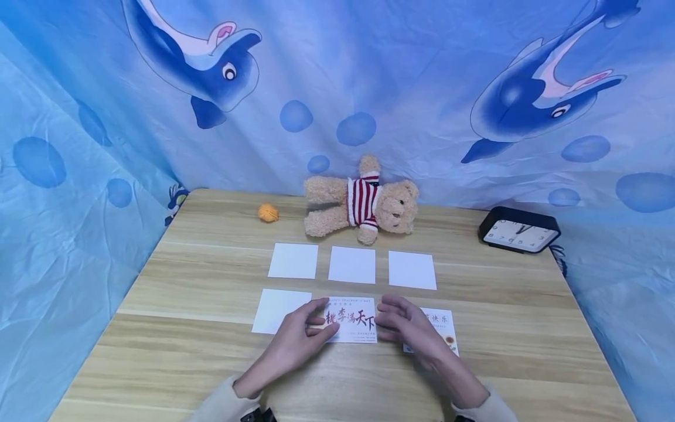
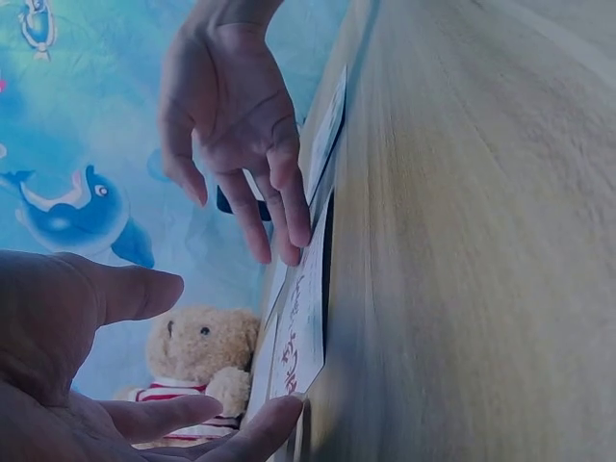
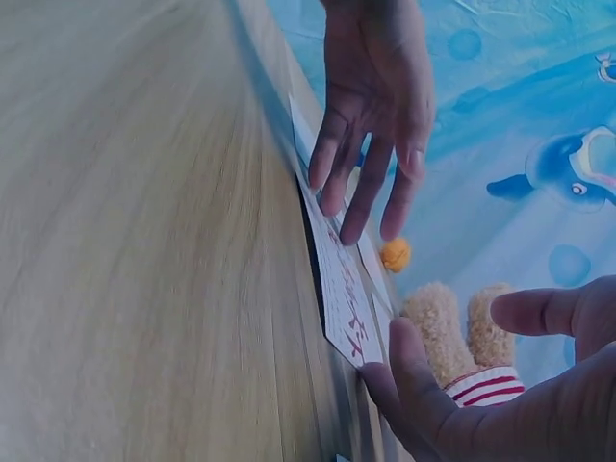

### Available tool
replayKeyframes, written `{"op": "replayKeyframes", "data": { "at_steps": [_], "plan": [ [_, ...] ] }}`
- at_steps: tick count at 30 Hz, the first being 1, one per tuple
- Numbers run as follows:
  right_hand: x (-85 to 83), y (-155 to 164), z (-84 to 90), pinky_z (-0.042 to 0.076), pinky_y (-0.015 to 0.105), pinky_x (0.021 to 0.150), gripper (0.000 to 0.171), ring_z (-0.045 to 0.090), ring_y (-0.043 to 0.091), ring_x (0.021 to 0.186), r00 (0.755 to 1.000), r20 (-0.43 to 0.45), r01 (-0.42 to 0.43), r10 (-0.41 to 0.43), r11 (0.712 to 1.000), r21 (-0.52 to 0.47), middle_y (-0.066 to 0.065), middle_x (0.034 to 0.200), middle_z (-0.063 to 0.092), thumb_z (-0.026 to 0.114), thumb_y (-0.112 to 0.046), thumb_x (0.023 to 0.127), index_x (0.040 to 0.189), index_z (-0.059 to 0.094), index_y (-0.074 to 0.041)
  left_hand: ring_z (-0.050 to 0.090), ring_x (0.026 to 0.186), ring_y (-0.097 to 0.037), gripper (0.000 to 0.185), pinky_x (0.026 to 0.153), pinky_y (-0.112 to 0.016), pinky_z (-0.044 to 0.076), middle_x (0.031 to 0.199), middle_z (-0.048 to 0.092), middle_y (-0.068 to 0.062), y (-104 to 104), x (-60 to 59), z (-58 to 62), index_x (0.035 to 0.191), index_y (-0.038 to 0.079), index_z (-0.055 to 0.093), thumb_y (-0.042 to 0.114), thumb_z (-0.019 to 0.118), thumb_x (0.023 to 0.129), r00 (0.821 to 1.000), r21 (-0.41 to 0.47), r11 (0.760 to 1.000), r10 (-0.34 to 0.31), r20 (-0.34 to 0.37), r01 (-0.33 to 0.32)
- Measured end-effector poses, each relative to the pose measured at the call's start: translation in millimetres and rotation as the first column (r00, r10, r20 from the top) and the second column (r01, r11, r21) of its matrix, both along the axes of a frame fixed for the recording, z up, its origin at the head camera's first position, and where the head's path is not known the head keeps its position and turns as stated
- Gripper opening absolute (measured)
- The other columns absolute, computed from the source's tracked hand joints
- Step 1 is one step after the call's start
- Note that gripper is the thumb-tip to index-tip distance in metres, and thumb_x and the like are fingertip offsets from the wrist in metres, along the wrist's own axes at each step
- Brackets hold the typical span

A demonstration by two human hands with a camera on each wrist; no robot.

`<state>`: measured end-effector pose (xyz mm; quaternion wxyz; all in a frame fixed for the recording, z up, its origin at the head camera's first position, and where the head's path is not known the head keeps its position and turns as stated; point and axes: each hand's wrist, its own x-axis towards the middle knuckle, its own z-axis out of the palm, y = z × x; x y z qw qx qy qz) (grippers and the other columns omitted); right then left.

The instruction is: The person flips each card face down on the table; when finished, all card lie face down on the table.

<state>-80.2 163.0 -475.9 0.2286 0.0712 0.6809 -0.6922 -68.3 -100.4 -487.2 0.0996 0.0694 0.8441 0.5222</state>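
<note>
Both hands meet at the near middle of the wooden table (image 1: 184, 351), over a card printed with large red and black characters (image 1: 352, 319). That printed card lies face up in the centre of the near row. The left hand (image 1: 297, 337) comes at it from the left, fingers fairly straight and slightly spread, their tips on the card's left edge. From the left wrist view, that edge looks lifted a little off the wood, with one fingertip (image 2: 279, 414) right at the corner. The right hand (image 1: 406, 328) mirrors it on the right edge, fingers loosely extended and a little apart, tips touching the card.

Just left of the printed card lies a blank white card (image 1: 274, 310). Just right, partly under the right hand, lies another printed card with a small flower (image 1: 443, 331). Behind them runs a row of three blank white cards (image 1: 351, 265).

Farther back, a teddy bear in a red-striped shirt (image 1: 364, 202) lies on its side, with a small orange ball (image 1: 268, 213) to its left. A black clock (image 1: 518, 230) sits at the far right corner. Blue dolphin-print cloth (image 1: 337, 76) hangs all around.
</note>
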Motion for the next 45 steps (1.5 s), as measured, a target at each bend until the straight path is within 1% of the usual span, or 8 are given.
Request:
{"op": "replayKeyframes", "data": {
  "at_steps": [6,9,14,21,28,36,41,45],
  "plan": [
    [-1.3,-1,-1.2,0.064,0.031,0.092,0.062,0.067,0.029,0.123,1.000,0.013,0.005,-0.005,0.999,-0.032,0.032,0.156,0.042,0.058,-0.012,0.104,0.156,0.031,0.007,0.077,0.099,-0.028,0.065,0.082,-0.025,0.065,0.126,0.069,-0.026,2,-0.6,2.3,0.146,0.001,0.055,0.034,0.077,0.095,1.000,-0.004,1.000,-0.018,0.021,0.018],
    [-1.2,-5,-0.9,0.065,0.030,0.088,0.060,0.066,0.027,0.121,1.000,-0.006,0.013,-0.013,1.000,0.004,0.032,0.154,0.045,0.057,-0.010,0.103,0.155,0.033,0.007,0.076,0.100,-0.029,0.066,0.082,-0.026,0.065,0.126,0.069,-0.026,2,0.0,3.2,0.147,0.001,0.054,0.035,0.077,0.094,0.999,-0.003,1.000,-0.022,0.036,0.022],
    [1.4,-11,0.8,0.066,0.033,0.084,0.056,0.062,0.033,0.127,0.999,-0.029,0.035,-0.033,0.998,0.060,0.031,0.149,0.052,0.058,-0.008,0.102,0.152,0.039,0.007,0.076,0.099,-0.028,0.067,0.081,-0.025,0.065,0.125,0.069,-0.025,1,2.4,3.1,0.147,0.001,0.055,0.036,0.077,0.094,0.999,-0.029,0.999,-0.019,0.029,0.020],
    [7.6,-13,1.3,0.065,0.039,0.093,0.061,0.055,0.037,0.137,0.998,-0.036,0.051,-0.049,0.997,0.061,0.028,0.149,0.053,0.065,-0.011,0.099,0.153,0.040,0.005,0.076,0.096,-0.025,0.067,0.078,-0.023,0.064,0.122,0.070,-0.023,-1,4.5,3.7,0.147,0.002,0.055,0.038,0.077,0.094,0.999,-0.040,0.999,-0.021,0.028,0.022],
    [13.1,-10,3.5,0.062,0.042,0.101,0.064,0.051,0.041,0.141,0.998,-0.060,0.012,-0.007,0.997,0.081,0.030,0.151,0.050,0.065,-0.013,0.100,0.153,0.037,0.007,0.076,0.103,-0.030,0.067,0.084,-0.029,0.065,0.127,0.069,-0.027,-4,8.9,5.9,0.146,0.001,0.055,0.038,0.077,0.094,1.000,-0.024,1.000,0.000,0.024,0.001],
    [11.9,-10,4.8,0.063,0.040,0.099,0.062,0.066,0.033,0.124,1.000,-0.023,0.000,0.001,0.998,0.060,0.031,0.150,0.050,0.063,-0.011,0.100,0.153,0.037,0.007,0.072,0.114,-0.034,0.067,0.087,-0.028,0.065,0.138,0.064,-0.028,-5,9.5,5.9,0.146,0.000,0.055,0.038,0.076,0.095,1.000,-0.010,1.000,0.017,0.020,-0.017],
    [11.1,-11,1.4,0.064,0.039,0.095,0.060,0.069,0.029,0.117,1.000,0.006,0.005,-0.005,1.000,0.010,0.033,0.150,0.049,0.060,-0.010,0.102,0.153,0.035,0.009,0.072,0.113,-0.034,0.067,0.086,-0.028,0.065,0.138,0.064,-0.029,-5,9.6,5.7,0.146,-0.001,0.055,0.038,0.077,0.095,1.000,-0.007,1.000,0.014,0.020,-0.013],
    [10.3,-14,-1.1,0.066,0.035,0.088,0.057,0.069,0.025,0.112,0.999,0.024,0.042,-0.042,0.999,0.000,0.032,0.148,0.051,0.059,-0.012,0.104,0.152,0.037,0.009,0.073,0.112,-0.035,0.068,0.086,-0.028,0.065,0.139,0.063,-0.029,-4,10.5,6.4,0.147,0.000,0.055,0.039,0.076,0.095,0.999,-0.004,1.000,0.009,0.032,-0.009]
  ]
}}
